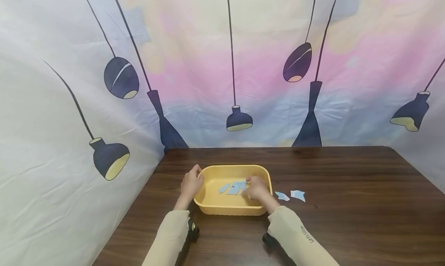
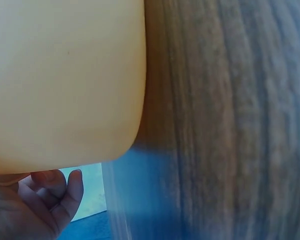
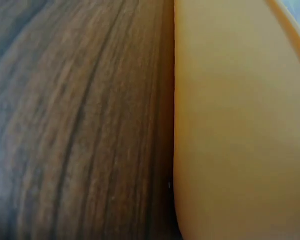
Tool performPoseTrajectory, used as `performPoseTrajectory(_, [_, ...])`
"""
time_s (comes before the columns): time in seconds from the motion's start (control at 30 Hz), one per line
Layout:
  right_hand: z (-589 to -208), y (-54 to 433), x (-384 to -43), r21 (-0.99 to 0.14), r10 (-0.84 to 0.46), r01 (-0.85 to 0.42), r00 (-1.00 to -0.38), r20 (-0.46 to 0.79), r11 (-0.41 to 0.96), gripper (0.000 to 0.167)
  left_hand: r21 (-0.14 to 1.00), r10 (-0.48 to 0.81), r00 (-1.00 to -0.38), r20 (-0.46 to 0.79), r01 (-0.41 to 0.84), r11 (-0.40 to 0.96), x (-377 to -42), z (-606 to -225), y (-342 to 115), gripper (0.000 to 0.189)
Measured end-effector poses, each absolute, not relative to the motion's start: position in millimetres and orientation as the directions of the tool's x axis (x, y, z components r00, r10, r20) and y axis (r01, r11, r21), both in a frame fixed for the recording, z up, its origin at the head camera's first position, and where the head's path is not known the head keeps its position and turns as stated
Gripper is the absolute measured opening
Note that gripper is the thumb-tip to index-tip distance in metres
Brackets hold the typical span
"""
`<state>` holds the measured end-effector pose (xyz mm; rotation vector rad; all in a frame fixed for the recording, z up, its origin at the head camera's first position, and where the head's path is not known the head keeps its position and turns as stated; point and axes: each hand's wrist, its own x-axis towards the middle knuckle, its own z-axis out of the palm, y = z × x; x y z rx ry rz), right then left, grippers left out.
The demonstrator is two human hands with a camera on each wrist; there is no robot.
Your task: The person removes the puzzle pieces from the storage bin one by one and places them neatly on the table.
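Note:
A yellow plastic basin stands on the table, its side wall filling much of both wrist views. My left hand grips its left rim; in the left wrist view the curled fingers show at the rim. Inside the basin lie several torn light-blue paper pieces, among them a slim piece and a wider piece. Over the right part of the basin, my right hand reaches down beside these pieces. Its fingertips are blurred, so whether they pinch a piece is unclear. The right wrist view hides that hand behind the basin wall.
Two more torn blue-and-white paper pieces, a narrow piece and a squarer piece, lie on the dark wooden table just right of the basin. A cloth backdrop printed with lamps hangs behind the table and along its left side.

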<state>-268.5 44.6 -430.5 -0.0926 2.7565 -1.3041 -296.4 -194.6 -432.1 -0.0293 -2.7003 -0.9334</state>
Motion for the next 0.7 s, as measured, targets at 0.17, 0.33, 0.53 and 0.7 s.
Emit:
performPoseTrajectory(0.17, [-428.7,42.5,-268.4,-0.618,-0.140,-0.078,-0.989,-0.052,0.782,0.062,0.594,-0.066,-0.958,0.280,0.118,0.795,-293.1,-431.4,-195.5,0.011])
performPoseTrajectory(0.33, [-428.8,42.1,-266.8,-0.600,-0.147,-0.076,-0.987,-0.070,0.796,0.056,0.610,-0.075,-0.963,0.261,0.104,0.786,-290.4,-432.2,-195.3,0.008])
performPoseTrajectory(0.53, [-429.5,43.9,-266.9,-0.594,-0.123,-0.046,-0.988,-0.090,0.803,0.048,0.605,-0.064,-0.962,0.265,0.114,0.788,-292.3,-434.4,-194.4,0.009])
performPoseTrajectory(0.7, [-425.9,44.1,-265.5,-0.609,-0.115,-0.044,-0.990,-0.077,0.792,0.038,0.610,-0.076,-0.959,0.274,0.113,0.784,-294.2,-433.9,-194.5,0.009])
